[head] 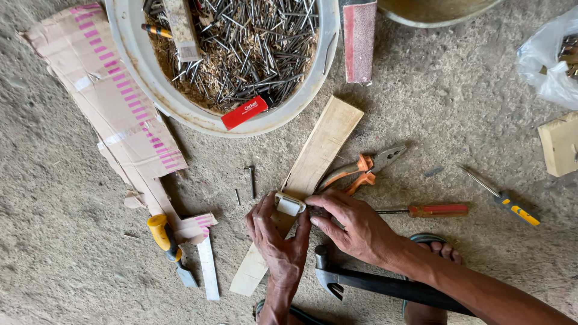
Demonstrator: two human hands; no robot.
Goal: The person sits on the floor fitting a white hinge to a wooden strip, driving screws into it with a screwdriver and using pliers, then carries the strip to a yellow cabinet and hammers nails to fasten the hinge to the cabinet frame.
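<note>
A long pale wooden board (319, 150) lies slanted on the concrete floor. Across its middle sits a small white metal bracket (289, 205). My left hand (276, 241) pinches the bracket against the board from below. My right hand (349, 222) reaches in from the right, fingertips pressed at the bracket's right edge; what they hold is too small to tell. A claw hammer (337, 280) with a black handle lies just under my right wrist.
Orange-handled pliers (361, 171), a red-handled screwdriver (430, 210) and a yellow-handled screwdriver (509, 204) lie to the right. A white basin (138, 60) of nails and sawdust stands above. Torn cardboard (114, 108), a yellow-handled chisel (168, 247), loose nails (251, 180), a plastic bag (551, 57).
</note>
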